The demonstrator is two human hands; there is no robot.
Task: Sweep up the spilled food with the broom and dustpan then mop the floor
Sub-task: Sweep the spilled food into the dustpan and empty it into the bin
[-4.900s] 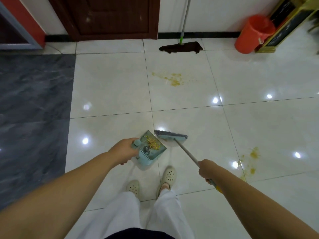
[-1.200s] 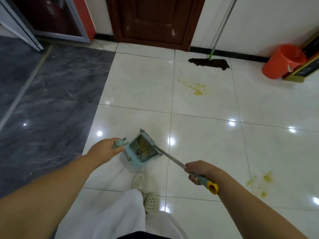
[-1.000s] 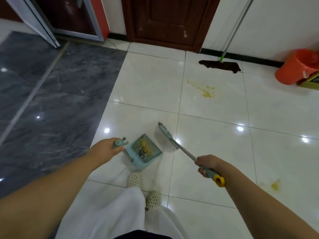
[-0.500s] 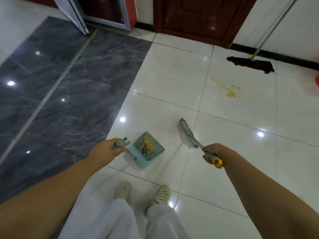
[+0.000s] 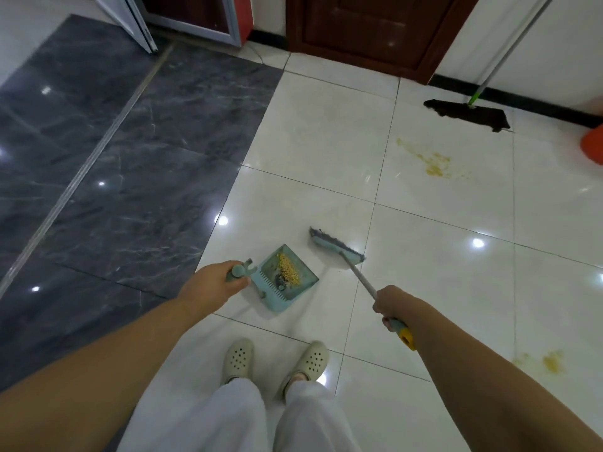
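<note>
My left hand grips the handle of a light blue dustpan held low over the white tiles, with yellow food crumbs lying in it. My right hand grips the grey stick of a small broom, whose blue head is just right of the dustpan. A yellow food smear stains a far tile. Another yellow stain lies at the right near my arm. A mop with a dark head leans against the far wall.
An orange bucket shows at the right edge. A brown door and a glass door frame stand at the back. Dark grey marble flooring fills the left side. My feet in white clogs stand below the dustpan.
The view has swung left across the room. The broom head has come out of the dustpan and now sits to its right. Both hands keep their holds.
</note>
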